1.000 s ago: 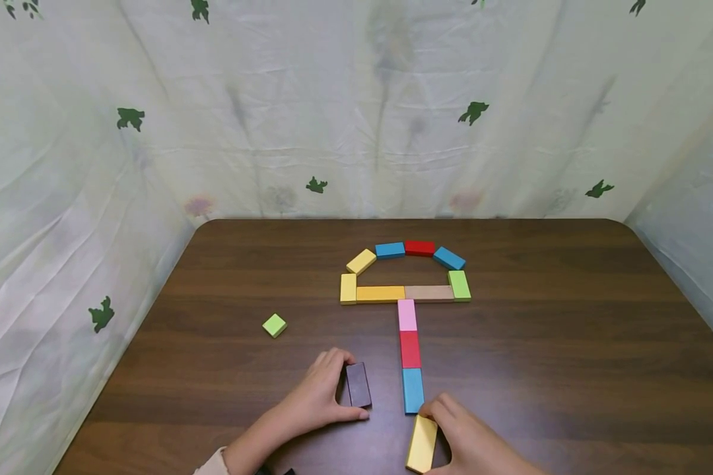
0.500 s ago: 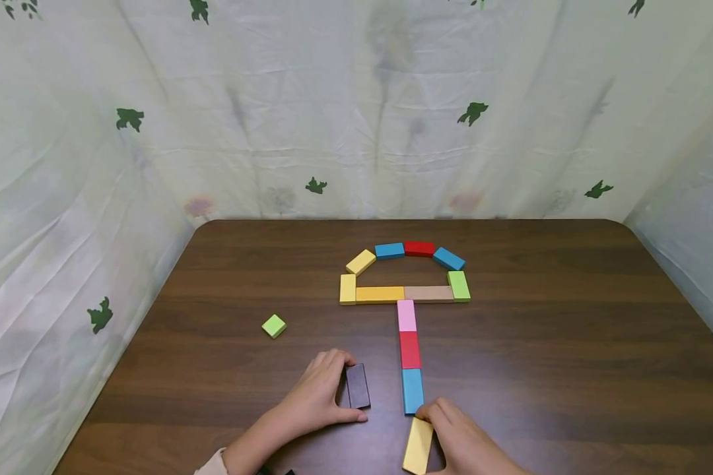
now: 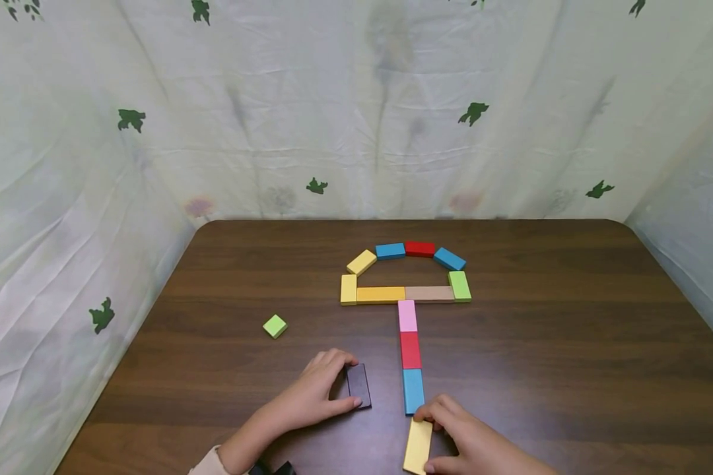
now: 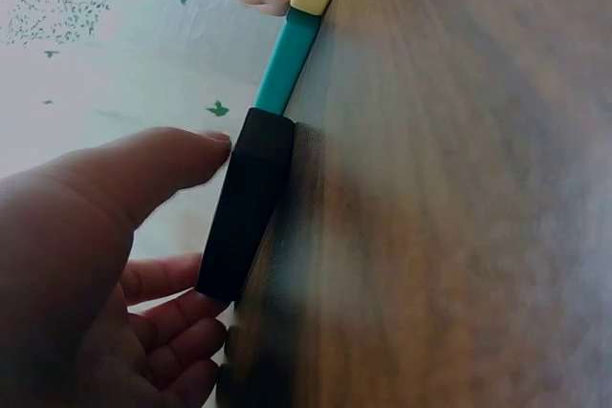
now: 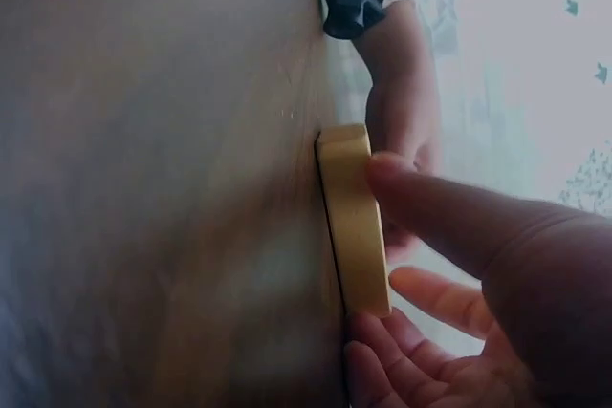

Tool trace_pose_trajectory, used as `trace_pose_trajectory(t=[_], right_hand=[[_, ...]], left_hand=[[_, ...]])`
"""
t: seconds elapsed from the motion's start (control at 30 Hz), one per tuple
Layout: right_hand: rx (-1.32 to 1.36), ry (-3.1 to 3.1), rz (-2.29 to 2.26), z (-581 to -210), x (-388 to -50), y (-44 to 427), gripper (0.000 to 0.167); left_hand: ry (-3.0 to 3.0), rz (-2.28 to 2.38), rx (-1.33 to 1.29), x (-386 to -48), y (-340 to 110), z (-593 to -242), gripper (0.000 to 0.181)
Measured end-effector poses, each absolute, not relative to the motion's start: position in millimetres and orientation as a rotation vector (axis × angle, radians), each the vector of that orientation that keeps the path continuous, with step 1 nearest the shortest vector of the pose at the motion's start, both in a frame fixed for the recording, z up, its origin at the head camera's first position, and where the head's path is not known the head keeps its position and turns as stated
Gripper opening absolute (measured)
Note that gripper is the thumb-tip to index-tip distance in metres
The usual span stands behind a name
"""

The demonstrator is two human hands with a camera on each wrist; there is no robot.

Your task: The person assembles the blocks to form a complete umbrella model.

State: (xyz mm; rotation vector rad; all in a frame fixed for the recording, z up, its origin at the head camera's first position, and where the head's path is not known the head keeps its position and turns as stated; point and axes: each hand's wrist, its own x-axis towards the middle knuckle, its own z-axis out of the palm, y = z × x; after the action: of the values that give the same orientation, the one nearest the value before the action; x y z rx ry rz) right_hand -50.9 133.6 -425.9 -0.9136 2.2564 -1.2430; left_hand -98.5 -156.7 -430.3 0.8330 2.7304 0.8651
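My left hand [image 3: 319,392] pinches a dark purple block [image 3: 359,386] lying on the table, with the thumb at its near end and fingertips at its far end. In the left wrist view the dark block [image 4: 247,203] looks almost black between thumb and fingers. Nearer the table's front, my right hand [image 3: 466,439] pinches a pale yellow block [image 3: 418,446] by its two ends. That yellow block [image 5: 352,217] lies flat on the table in the right wrist view. Its far end is close to a blue block [image 3: 412,390], beyond which a red block [image 3: 410,349] and a pink block [image 3: 407,315] continue the line.
Above the line, several coloured blocks form a closed dome, its base an orange block [image 3: 381,295] and a tan block [image 3: 429,294]. A small green block [image 3: 275,326] sits alone to the left. The brown table [image 3: 570,343] meets a pale patterned curtain [image 3: 356,132] behind.
My left thumb has moved in onto the near end of the dark block. The yellow block has shifted slightly left and turned straighter, with my right hand following it.
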Motion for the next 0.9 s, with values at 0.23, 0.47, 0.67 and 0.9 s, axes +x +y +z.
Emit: trace_pose_trajectory(t=[0.23,0.47,0.67,0.9], right_hand=[[-0.978,2.399,-1.238,-433,-49,128,0.043],[-1.101,2.519,-1.256,-436,-47,125,0.037],[-1.036,2.577,-1.239,-437,-45,121,0.034],[-0.932,2.571,-1.203,-435,-43,118,0.033]], left_hand=[[2.712,0.865,0.815,-98,-157,-428,0.050],[2.756,0.821,0.839,-96,-153,-429,0.052],[2.813,0.777,0.868,-91,-148,-428,0.052],[2.818,0.762,0.855,-87,-144,-427,0.052]])
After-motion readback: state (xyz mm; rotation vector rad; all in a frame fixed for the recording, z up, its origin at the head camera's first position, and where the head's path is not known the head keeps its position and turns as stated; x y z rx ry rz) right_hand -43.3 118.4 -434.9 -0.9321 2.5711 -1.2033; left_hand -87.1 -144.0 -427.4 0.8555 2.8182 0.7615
